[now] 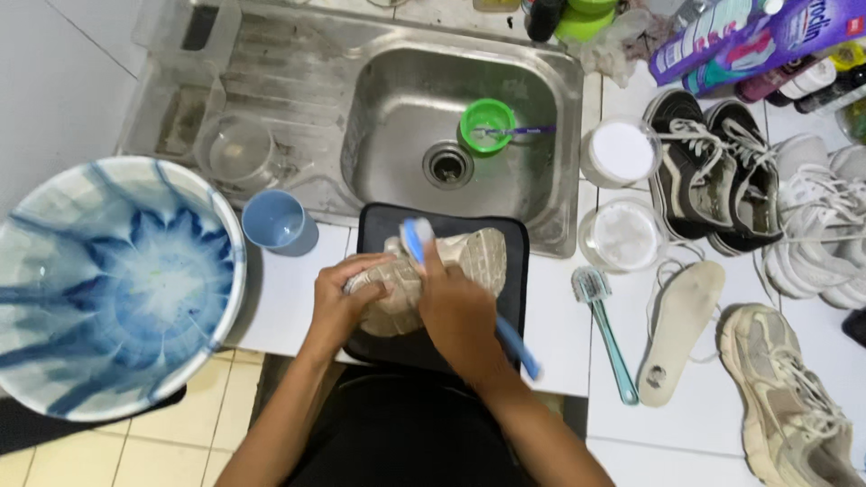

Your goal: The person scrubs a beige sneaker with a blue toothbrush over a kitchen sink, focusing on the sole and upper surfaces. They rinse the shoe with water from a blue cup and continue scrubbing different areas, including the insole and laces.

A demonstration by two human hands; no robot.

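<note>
Scrubbing step — left hand (341, 302) closed around the beige mesh sneaker (433, 275) on the black rectangular tray (514, 271) at the tabletop edge. Right hand (460, 311) fisted on the blue plastic brush (516, 347); bristles likely on the upper. Next: steady grip, short strokes.

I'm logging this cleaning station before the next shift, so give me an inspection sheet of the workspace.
Surface: white tiled counter beside steel sink.
Job's things: beige shoe sole-up on black tray; blue brush.
Clutter: blue-white basin, blue cup, teal brush, insole, black sneakers, white sneakers, green cup.
Grippers: left hand holds shoe; right hand grips brush.
Cables: nothing seen.
Surroundings: bottles, tiled floor.
</note>
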